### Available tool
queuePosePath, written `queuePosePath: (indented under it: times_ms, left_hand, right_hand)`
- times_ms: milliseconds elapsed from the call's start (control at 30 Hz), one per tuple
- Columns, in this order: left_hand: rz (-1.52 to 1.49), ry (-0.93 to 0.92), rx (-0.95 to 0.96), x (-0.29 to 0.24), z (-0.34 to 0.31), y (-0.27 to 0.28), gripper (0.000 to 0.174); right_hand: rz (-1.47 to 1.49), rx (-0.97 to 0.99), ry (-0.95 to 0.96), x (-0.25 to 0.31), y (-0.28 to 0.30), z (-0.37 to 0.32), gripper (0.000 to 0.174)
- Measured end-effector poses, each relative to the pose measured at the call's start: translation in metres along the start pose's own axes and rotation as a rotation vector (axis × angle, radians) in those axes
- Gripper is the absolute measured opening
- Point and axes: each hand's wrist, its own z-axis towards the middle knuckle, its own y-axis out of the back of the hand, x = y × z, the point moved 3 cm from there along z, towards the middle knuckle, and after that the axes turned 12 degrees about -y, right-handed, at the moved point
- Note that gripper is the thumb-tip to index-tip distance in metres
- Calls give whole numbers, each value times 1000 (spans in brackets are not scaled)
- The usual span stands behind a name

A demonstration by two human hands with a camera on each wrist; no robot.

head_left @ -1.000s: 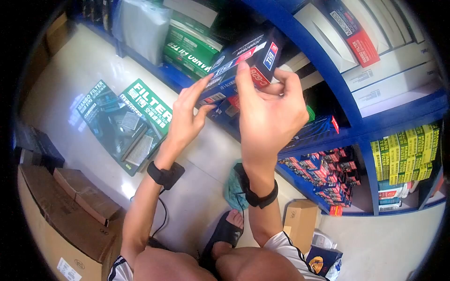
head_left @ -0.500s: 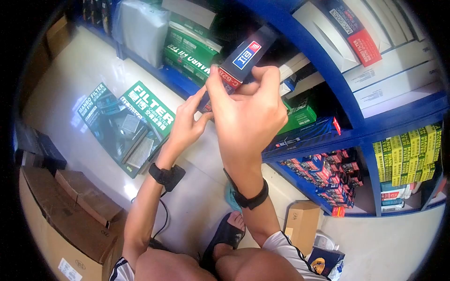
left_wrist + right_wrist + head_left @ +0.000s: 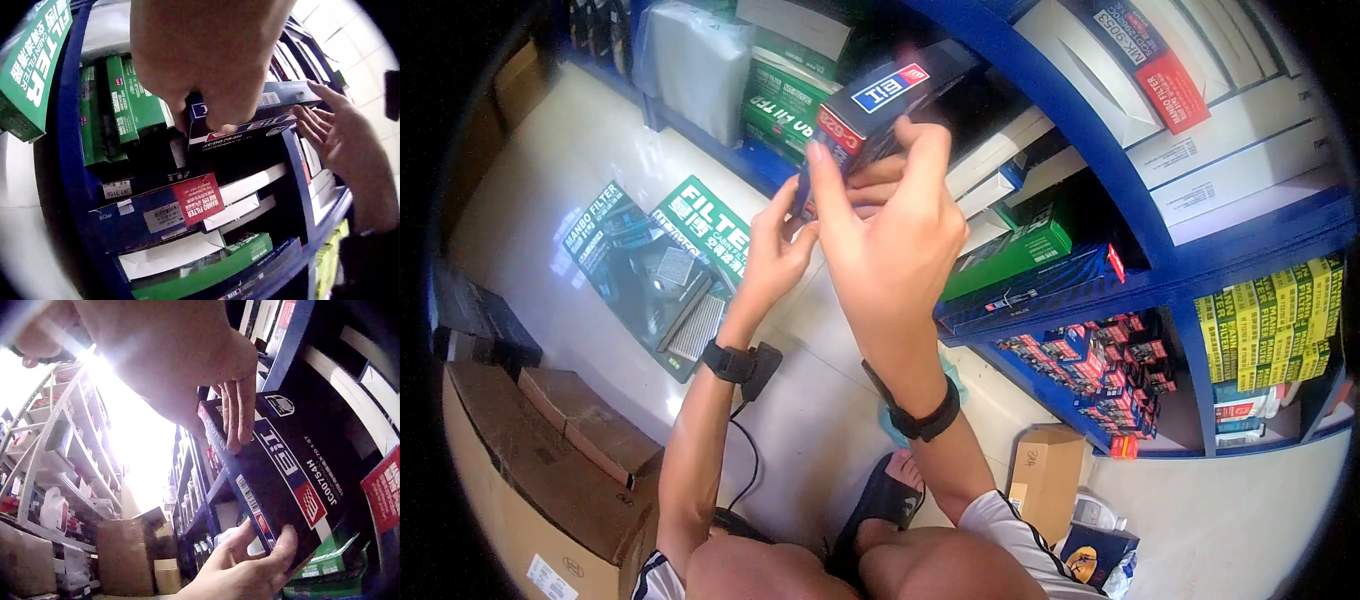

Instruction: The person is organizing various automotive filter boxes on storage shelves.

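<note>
Both hands hold a dark, flat filter box [image 3: 890,95] at the front of the shelving in the head view. Its red end shows "C-628". My left hand [image 3: 778,255] grips its left edge, thumb apart from the fingers, as the right wrist view shows at the left hand [image 3: 244,569]. My right hand [image 3: 890,230] holds the right end, its thumb at the red edge. In the right wrist view, the fingers [image 3: 234,419] lie across the box face printed "JC00754H". The left wrist view shows the box [image 3: 237,134] over the shelf opening, partly hidden by the left hand.
Blue shelving [image 3: 1040,110] holds green filter boxes [image 3: 775,120], a green box [image 3: 1020,250] and white boxes [image 3: 1210,180]. Two filter boxes [image 3: 645,275] lie on the floor at left. Cardboard cartons [image 3: 550,460] stand lower left, and a small open carton [image 3: 1045,480] at lower right.
The filter box has moved left and turned, so its narrow side and red end now face the head camera more. Both hands have shifted left with it, the right hand farther.
</note>
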Motion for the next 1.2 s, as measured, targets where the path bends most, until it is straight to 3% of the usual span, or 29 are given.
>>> queuePosePath:
  times_ms: [133, 200, 300, 433, 567, 633, 733, 833, 933, 1200]
  left_hand:
    - [-39, 5, -32, 2, -3, 2, 61]
    - [3, -85, -72, -6, -2, -3, 63]
    - [14, -32, -123, -5, 2, -11, 63]
    - [-17, -2, -145, 30, -3, -17, 63]
    - [-63, 72, -70, 46, -11, -25, 63]
    - [210, -85, -1, 41, -10, -27, 62]
    - [371, -97, 71, 39, -14, -27, 64]
    - [466, -130, 131, 59, -15, -26, 68]
    - [458, 17, 271, 74, -15, -34, 71]
    - [459, 13, 254, 92, -17, -38, 70]
  right_hand:
    - [43, 20, -43, -12, -1, -5, 47]
    - [35, 34, -40, -18, 0, -4, 48]
    - [16, 103, -88, -27, 0, 0, 52]
    - [-53, 171, -94, -41, -4, 3, 58]
    - [-157, 155, -184, -59, -7, -6, 57]
    - [-168, 152, -220, -66, -6, -7, 55]
    - [-168, 274, -327, -77, -10, -5, 66]
    - [-214, 306, -309, -90, -18, -7, 66]
    - [-235, 309, -313, -100, -25, -9, 67]
    - [-365, 281, -223, -111, -27, -12, 63]
